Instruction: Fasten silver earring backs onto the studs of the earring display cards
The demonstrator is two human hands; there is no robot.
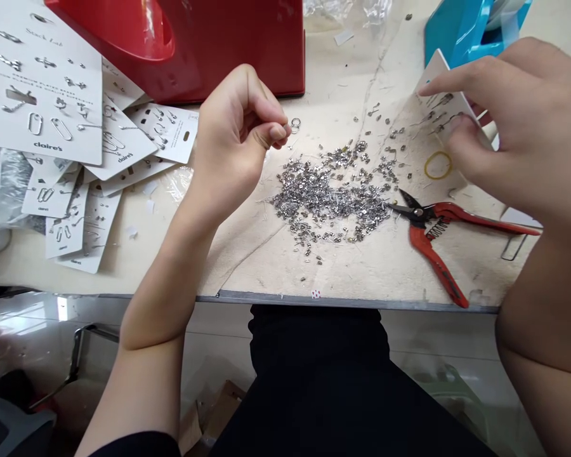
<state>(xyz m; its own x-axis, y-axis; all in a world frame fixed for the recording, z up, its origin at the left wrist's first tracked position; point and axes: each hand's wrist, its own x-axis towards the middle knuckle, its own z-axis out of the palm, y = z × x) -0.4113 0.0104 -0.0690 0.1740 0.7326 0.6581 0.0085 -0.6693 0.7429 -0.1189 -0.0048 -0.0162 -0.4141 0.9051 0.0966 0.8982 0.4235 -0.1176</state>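
My left hand [235, 139] hangs over the table with thumb and forefinger pinched together; anything between them is too small to see. Just beyond those fingertips lies a small metal ring [295, 124]. Below spreads a loose pile of small silver metal pieces [330, 193]. My right hand [523, 127] grips a white card with metal pins [450, 108], its fingers covering part of the card. Under that card lies a yellow rubber band [438, 165], and red-handled pliers [431, 231] rest nearer the table's front.
Several white Claire's jewellery cards [40, 82] lie heaped at the left. A red case [195, 44] stands at the back, with a teal dispenser [471, 28] at the back right. Clear plastic [347, 9] lies between them. The table's metal front edge [347, 299] runs above my dark-clothed lap [318, 374].
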